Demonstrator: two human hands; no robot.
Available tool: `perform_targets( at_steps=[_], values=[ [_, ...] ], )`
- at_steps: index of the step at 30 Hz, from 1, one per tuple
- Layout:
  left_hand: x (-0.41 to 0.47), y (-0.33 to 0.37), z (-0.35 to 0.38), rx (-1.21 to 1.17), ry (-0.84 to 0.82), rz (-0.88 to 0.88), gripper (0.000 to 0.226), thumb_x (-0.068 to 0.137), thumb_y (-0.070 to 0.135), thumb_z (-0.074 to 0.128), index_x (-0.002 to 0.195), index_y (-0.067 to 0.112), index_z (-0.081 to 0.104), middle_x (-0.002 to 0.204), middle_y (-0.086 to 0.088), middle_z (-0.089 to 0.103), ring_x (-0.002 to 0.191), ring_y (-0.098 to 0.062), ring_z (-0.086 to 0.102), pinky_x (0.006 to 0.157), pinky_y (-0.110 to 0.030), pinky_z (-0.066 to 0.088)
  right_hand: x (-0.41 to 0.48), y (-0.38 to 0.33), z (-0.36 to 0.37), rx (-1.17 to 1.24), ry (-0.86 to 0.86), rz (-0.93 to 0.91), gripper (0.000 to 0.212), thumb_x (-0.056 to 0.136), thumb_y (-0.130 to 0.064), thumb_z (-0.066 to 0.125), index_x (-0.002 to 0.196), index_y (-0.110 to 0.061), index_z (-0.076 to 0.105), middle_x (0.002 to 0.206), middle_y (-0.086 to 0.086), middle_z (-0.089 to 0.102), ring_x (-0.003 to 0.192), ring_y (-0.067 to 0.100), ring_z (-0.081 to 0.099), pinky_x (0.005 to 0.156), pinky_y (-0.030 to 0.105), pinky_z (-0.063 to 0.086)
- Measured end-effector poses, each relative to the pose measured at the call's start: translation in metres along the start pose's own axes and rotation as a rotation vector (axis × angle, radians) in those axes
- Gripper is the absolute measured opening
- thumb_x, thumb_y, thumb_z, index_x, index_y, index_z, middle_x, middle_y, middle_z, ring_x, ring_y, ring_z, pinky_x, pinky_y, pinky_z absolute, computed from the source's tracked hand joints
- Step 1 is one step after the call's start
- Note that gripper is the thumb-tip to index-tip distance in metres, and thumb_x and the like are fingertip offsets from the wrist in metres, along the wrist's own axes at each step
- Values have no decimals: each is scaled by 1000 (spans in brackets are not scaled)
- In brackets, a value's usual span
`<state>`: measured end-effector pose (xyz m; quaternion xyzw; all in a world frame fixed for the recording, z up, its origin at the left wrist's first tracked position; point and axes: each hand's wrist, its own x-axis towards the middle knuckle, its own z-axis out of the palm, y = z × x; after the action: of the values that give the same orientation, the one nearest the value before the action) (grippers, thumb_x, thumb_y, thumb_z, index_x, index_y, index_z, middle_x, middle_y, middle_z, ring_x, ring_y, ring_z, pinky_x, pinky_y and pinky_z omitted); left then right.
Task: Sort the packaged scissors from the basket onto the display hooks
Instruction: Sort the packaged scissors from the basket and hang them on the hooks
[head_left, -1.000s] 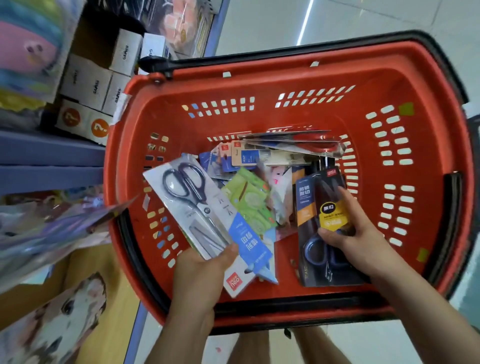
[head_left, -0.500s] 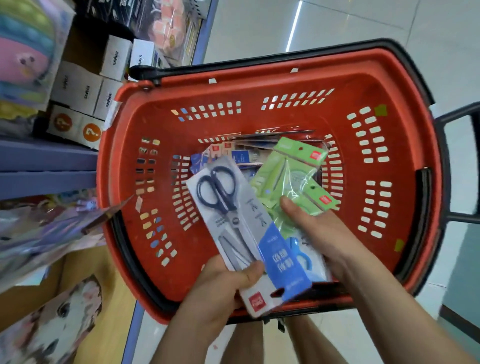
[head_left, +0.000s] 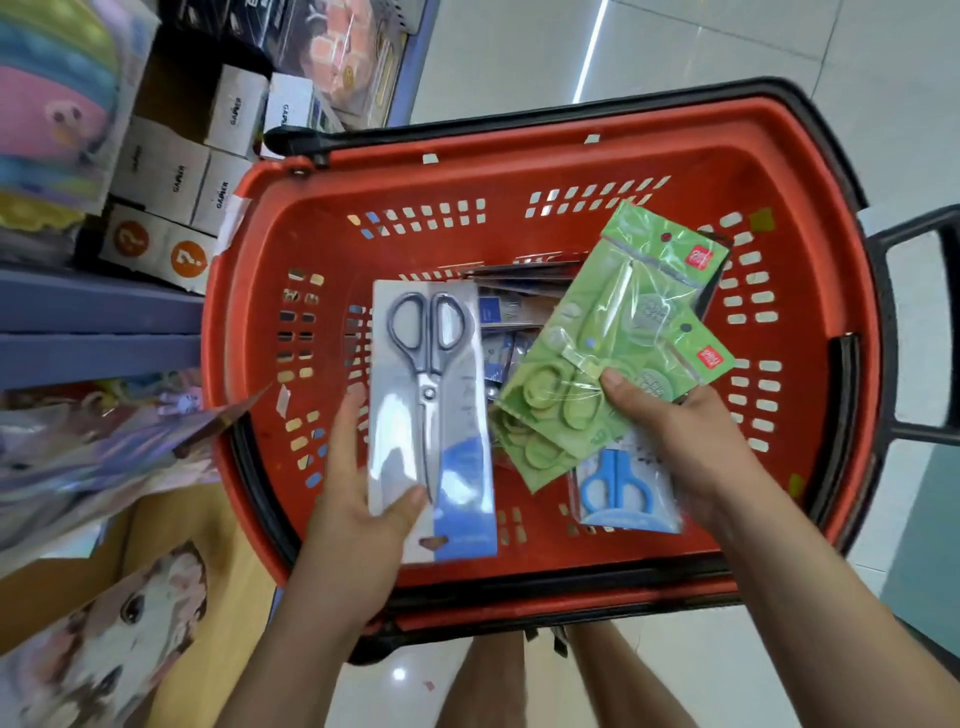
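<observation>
Pinching the grey scissors pack in my left hand and the green packs in my right hand, I should lift both clear of the basket unmixed.

left hand holds grey scissors pack | right hand holds green packs | above basket

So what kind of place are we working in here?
Most likely a retail shop aisle, perhaps stationery: a red shopping basket holding packaged scissors, and white product boxes stacked on a blue shelf alongside.
</observation>
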<state>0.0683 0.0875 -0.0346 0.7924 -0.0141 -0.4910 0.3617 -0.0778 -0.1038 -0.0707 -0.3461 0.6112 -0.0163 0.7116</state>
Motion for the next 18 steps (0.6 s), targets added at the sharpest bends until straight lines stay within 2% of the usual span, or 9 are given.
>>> perform_targets(
  at_steps=[1, 3, 8, 9, 10, 12, 13, 15, 18],
  values=[
    [3, 1, -3, 63, 9, 42, 86, 97, -2, 54, 139, 66, 23, 144, 45, 22, 128, 23, 21, 99, -9, 34, -2, -3, -2, 21, -9, 5, 31, 87, -16, 72, 113, 0, 66, 98, 18, 76, 89, 36, 75, 84, 51, 59],
    [15, 3, -5, 153, -8, 70, 78, 99, -5, 45, 133, 64, 37, 146, 35, 30, 118, 29, 25, 81, 2, 38, -7, -8, -4, 64, -51, 22, 38, 84, -15, 72, 117, 0, 64, 99, 19, 76, 87, 36, 75, 74, 45, 62],
    [25, 28, 5, 57, -50, 81, 43, 99, 5, 45, 102, 40, 69, 104, 32, 64, 96, 26, 53, 76, 6, 37, -18, -19, 8, 54, -217, 15, 31, 75, -14, 71, 106, -9, 68, 99, 16, 77, 88, 33, 75, 73, 42, 63],
    [24, 35, 8, 15, -76, 64, 30, 102, 20, 46, 97, 34, 72, 95, 27, 69, 90, 23, 57, 74, 4, 40, -20, -21, 12, 23, -239, 3, 29, 77, -14, 72, 105, -8, 68, 98, 15, 77, 87, 32, 76, 72, 40, 63],
    [24, 42, 9, 9, -115, 50, 34, 100, 43, 46, 91, 26, 74, 89, 18, 74, 86, 14, 63, 76, -2, 45, -21, -23, 16, -4, -251, -12, 25, 80, -13, 72, 104, -7, 69, 96, 14, 77, 85, 29, 76, 69, 36, 62],
    [28, 37, 13, 116, -193, 92, 77, 81, 80, 48, 85, 7, 72, 89, -9, 74, 86, -18, 70, 84, -30, 55, -25, -26, 24, -16, -245, -43, 20, 85, -11, 70, 104, -3, 69, 92, 12, 78, 80, 23, 76, 63, 27, 60],
    [28, 36, 14, 165, -191, 137, 82, 77, 83, 49, 83, 4, 70, 88, -16, 71, 83, -25, 69, 81, -39, 54, -26, -27, 29, -11, -225, -63, 18, 87, -11, 69, 103, -2, 70, 89, 9, 78, 76, 19, 76, 61, 25, 59],
    [23, 31, 20, 210, -171, 181, 67, 82, 77, 52, 78, 12, 70, 82, -12, 67, 77, -16, 65, 77, -41, 51, -29, -25, 39, 9, -165, -119, 15, 87, -17, 69, 96, -5, 71, 85, 6, 78, 75, 17, 75, 63, 29, 61],
    [15, 29, 29, 228, -175, 171, 44, 87, 62, 57, 96, 21, 70, 98, -4, 63, 94, -16, 63, 86, -43, 50, -31, -16, 48, 31, -133, -146, 40, 74, -29, 76, 109, -9, 70, 102, 10, 77, 95, 30, 74, 83, 47, 60]
  ],
)
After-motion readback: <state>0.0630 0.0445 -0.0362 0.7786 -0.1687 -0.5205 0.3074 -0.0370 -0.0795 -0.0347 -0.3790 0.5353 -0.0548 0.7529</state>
